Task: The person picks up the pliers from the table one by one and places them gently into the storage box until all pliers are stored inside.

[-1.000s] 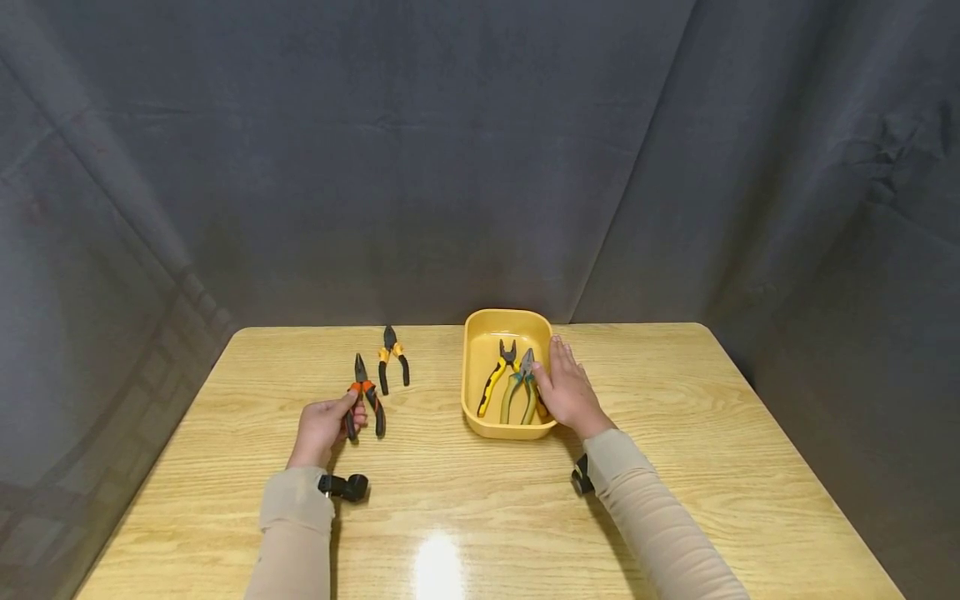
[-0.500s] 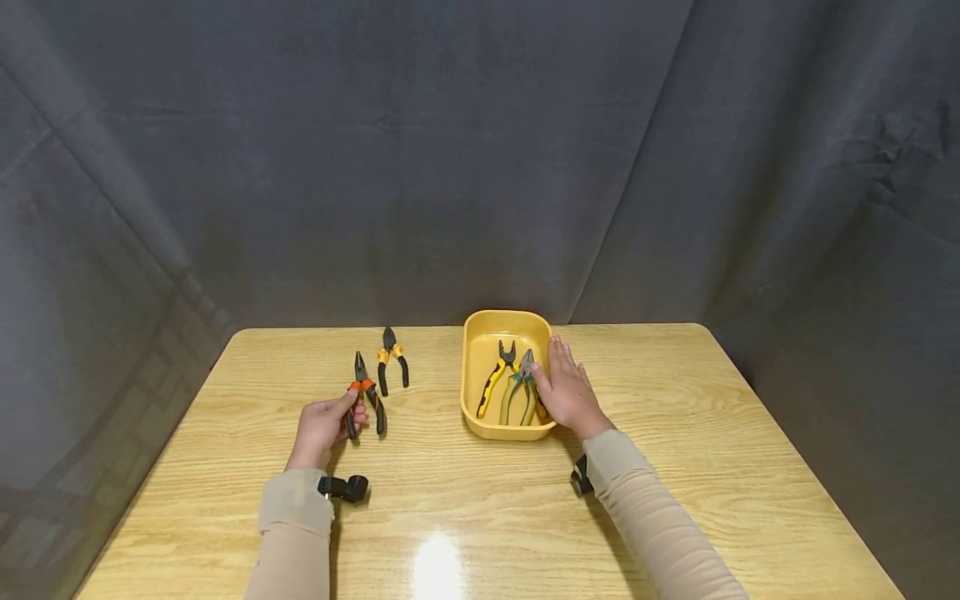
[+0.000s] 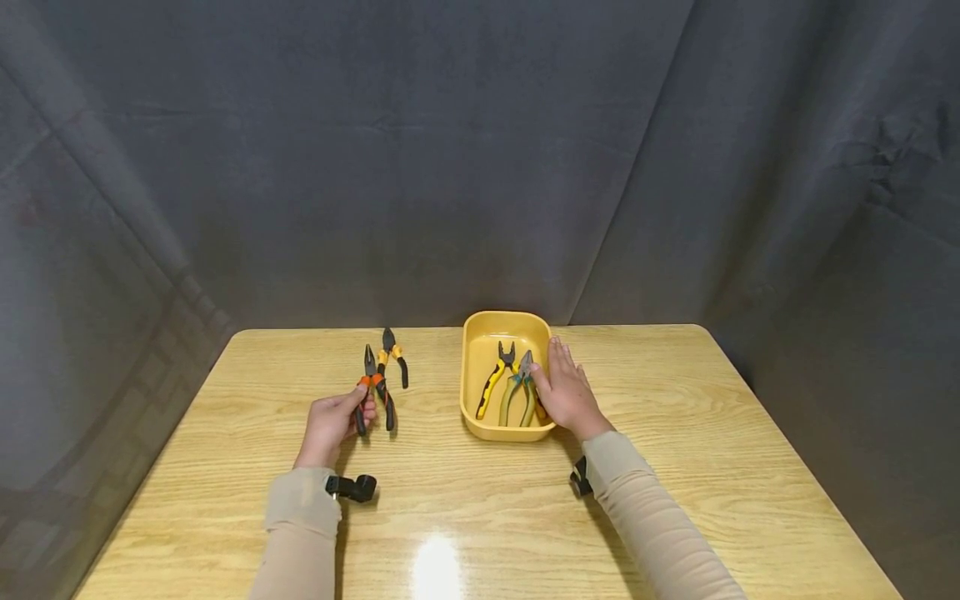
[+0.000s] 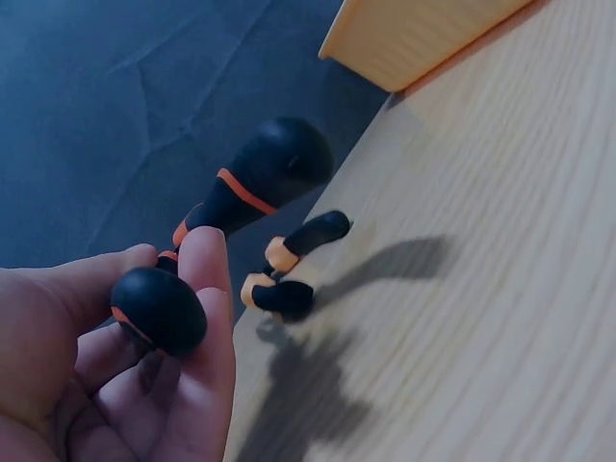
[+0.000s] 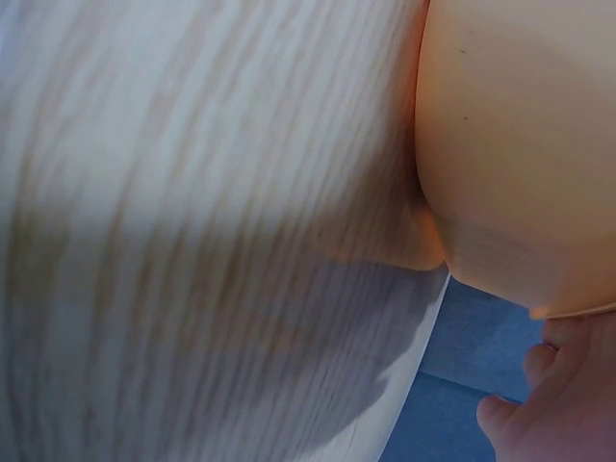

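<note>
My left hand (image 3: 333, 422) pinches one handle of orange-and-black long-nose pliers (image 3: 380, 398), whose tapered nose points away from me. In the left wrist view these pliers (image 4: 279, 168) are held above the table, with a shadow below. Just behind them lies a second pair with yellow-and-black handles (image 3: 402, 371). My right hand (image 3: 573, 396) rests along the right wall of a yellow plastic basin (image 3: 471, 367), fingers straight and thumb over the rim. Inside are yellow-and-black pliers (image 3: 491, 389) and green-handled pliers (image 3: 508, 400); another yellow-and-black handle is partly hidden by my thumb.
The wooden table (image 3: 450, 492) ends at a dark grey curtain (image 3: 420, 167) behind and at both sides. The basin stands near the table's back edge.
My left hand has moved slightly right with the long-nose pliers, which now partly overlap the yellow-and-black pair behind. The right hand and basin have stayed in place.
</note>
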`<state>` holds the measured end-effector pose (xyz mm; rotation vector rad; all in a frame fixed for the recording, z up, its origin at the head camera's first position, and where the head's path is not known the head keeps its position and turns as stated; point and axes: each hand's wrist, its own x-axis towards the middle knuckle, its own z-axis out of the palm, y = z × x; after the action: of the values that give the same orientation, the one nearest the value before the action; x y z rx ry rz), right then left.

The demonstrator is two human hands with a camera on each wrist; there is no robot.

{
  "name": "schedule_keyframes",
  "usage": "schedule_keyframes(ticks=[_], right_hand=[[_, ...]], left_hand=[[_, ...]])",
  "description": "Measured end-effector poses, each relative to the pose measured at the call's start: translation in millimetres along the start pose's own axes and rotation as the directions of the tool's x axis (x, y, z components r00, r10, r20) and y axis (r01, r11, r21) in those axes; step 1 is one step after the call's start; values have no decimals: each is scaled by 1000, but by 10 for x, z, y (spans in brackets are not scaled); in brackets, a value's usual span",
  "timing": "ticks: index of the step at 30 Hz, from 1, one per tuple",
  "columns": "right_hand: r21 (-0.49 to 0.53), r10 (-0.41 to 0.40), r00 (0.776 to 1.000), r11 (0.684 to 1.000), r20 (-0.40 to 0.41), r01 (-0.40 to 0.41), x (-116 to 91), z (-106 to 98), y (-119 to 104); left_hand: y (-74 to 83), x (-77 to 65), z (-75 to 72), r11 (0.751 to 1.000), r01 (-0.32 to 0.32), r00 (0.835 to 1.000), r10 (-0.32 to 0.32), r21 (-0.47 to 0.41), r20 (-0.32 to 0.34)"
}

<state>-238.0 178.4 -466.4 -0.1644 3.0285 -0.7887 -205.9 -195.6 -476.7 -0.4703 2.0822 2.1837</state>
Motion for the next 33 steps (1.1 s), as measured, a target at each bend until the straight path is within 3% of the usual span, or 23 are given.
schedule_keyframes(ticks=[33], right_hand=[[2,10,1000,1000,12,-10,10,-15,31]], left_hand=[[118,-26,446,997,-64,997,65,-34,46]])
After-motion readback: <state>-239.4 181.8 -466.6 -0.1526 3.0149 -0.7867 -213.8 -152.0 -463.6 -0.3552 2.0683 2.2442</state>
